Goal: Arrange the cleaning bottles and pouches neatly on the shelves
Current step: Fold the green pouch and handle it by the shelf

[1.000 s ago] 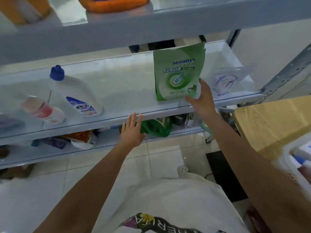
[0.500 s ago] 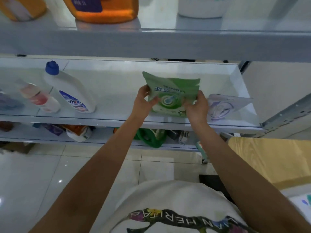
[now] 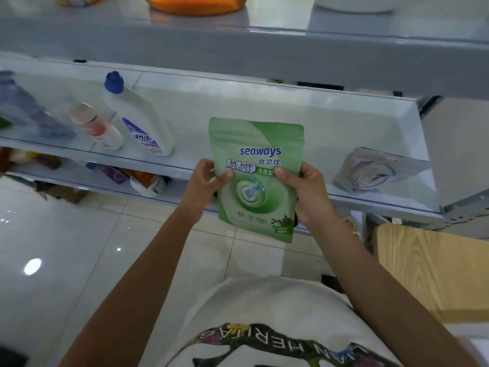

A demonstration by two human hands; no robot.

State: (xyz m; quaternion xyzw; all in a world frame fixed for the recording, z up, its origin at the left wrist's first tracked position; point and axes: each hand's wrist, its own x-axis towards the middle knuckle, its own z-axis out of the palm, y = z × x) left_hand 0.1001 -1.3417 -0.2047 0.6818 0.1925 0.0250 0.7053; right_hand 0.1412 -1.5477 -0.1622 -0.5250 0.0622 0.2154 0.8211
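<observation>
Both hands (image 3: pixel 205 185) (image 3: pixel 307 192) hold green pouch (image 3: pixel 255 181) upright

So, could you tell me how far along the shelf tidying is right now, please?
Done: the white bottle and the small bottle stand side by side on the middle shelf. In hand: the left hand and right hand grip the green pouch in front of the shelf edge, not yet set down. Left: placing it, probably straightening the slumped purple pouch and the jumbled packs below.

Glossy tile floor (image 3: pixel 66 260), wood tabletop (image 3: pixel 436 274) at rt, white tee (image 3: pixel 264 308)
</observation>
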